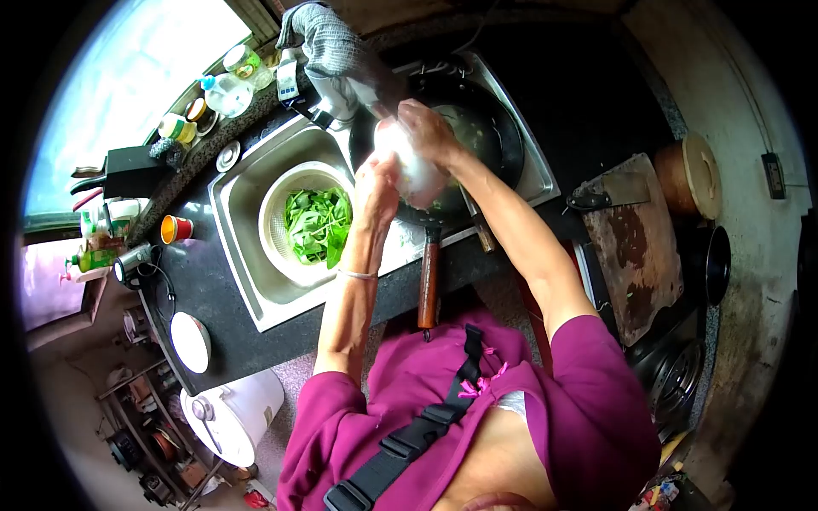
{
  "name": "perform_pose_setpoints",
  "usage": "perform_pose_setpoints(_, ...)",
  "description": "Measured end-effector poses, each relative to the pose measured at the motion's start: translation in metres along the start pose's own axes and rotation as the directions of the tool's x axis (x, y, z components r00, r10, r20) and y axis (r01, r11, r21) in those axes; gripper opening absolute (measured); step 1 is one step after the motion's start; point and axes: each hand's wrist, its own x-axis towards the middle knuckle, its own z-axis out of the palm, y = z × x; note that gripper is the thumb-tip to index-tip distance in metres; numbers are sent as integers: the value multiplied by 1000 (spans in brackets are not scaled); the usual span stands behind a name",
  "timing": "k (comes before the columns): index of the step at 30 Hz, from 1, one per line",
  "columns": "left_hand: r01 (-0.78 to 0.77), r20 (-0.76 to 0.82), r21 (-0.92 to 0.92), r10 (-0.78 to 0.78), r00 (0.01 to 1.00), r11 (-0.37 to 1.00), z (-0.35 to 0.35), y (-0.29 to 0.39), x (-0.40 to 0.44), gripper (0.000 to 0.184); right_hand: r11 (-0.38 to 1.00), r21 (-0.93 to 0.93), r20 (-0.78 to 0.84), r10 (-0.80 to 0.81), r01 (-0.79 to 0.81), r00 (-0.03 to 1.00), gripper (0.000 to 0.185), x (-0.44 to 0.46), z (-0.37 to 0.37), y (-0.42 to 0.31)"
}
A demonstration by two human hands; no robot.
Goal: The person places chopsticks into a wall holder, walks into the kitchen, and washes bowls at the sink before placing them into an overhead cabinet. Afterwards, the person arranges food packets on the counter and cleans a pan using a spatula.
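Over the right part of the sink [252, 289], a shiny white bowl-like object [411, 166] hangs tilted between both hands, blurred by glare. My left hand [376, 189] is closed on its left side. My right hand [429, 132] grips its upper right edge. Beneath it is a dark wok [504, 140] with cloudy liquid inside, its wooden handle [429, 285] towards my body. To the left, a white colander [269, 223] holding green leaves [318, 223] sits in the sink basin. The faucet area is partly hidden behind my hands.
A worn cutting board [635, 247] with a cleaver [615, 191] lies at the right. A grey cloth [324, 41] hangs beyond the sink. Jars and bottles [226, 95] line the window ledge. An orange cup [176, 228] and a white bowl [190, 342] stand on the left counter.
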Motion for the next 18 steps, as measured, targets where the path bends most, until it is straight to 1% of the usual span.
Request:
perform_pose_setpoints(1, -14, 39, 0, 14, 999, 1000, -14, -5, 5, 10, 968, 196, 46, 149, -155, 988, 25, 3, -1, 8)
perform_pose_setpoints(2, 12, 129, -122, 4, 992, 992, -44, -20, 21, 18, 929, 271, 50, 248, -252, 967, 26, -1, -5, 13)
perform_pose_setpoints(3, -4, 31, -151, 9, 999, 989, -36, -17, 17, 24, 802, 465, 95, 376, -375, 922, 27, -10, -9, 14)
perform_pose_setpoints(4, -26, -68, -176, 14, 998, 984, -26, -13, 10, 29, 620, 630, 167, 479, -467, 862, 28, -19, -9, 14)
perform_pose_setpoints(6, -75, -55, -177, 66, 996, 981, -32, -14, 13, 36, 635, 721, -84, 476, -277, 875, 28, -39, 12, 19)
perform_pose_setpoints(7, -67, -113, -215, 43, 993, 974, -33, -17, 15, 35, 643, 695, -121, 544, -320, 830, 30, -50, 14, 13)
perform_pose_setpoints(8, -60, -168, -251, 17, 986, 966, -32, -21, 17, 35, 646, 694, -123, 542, -319, 831, 30, -60, 17, 6)
perform_pose_setpoints(10, -81, -227, -322, 6, 974, 943, -19, -18, 10, 33, 559, 756, -170, 670, -340, 723, 36, -79, 23, -5)
perform_pose_setpoints(11, -119, -161, -370, 63, 985, 921, -13, -16, 6, 30, 630, 689, -230, 658, -358, 717, 38, -84, 27, -8)
perform_pose_setpoints(12, -117, -158, -372, 62, 985, 921, -12, -17, 5, 30, 687, 619, -286, 649, -381, 705, 39, -92, 32, -15)
perform_pose_setpoints(13, -106, -227, -411, 10, 974, 905, -10, -18, 5, 29, 751, 515, -328, 617, -413, 715, 38, -95, 25, -33)
perform_pose_setpoints(14, -99, -292, -449, -41, 956, 888, -8, -18, 7, 29, 900, 340, -455, 411, -273, 790, 34, -100, 26, -45)
perform_pose_setpoints(15, -163, -293, -432, 33, 955, 887, -16, -29, 12, 29, 907, 329, -466, 398, -263, 790, 33, -100, 26, -62)
perform_pose_setpoints(16, -157, -284, -431, 32, 958, 889, -17, -29, 14, 29, 914, 315, -480, 386, -256, 788, 32, -98, 28, -78)
perform_pose_setpoints(18, -94, -266, -484, -44, 963, 870, -13, -32, 13, 26, 931, 324, -424, 301, -167, 855, 32, -100, 33, -99)
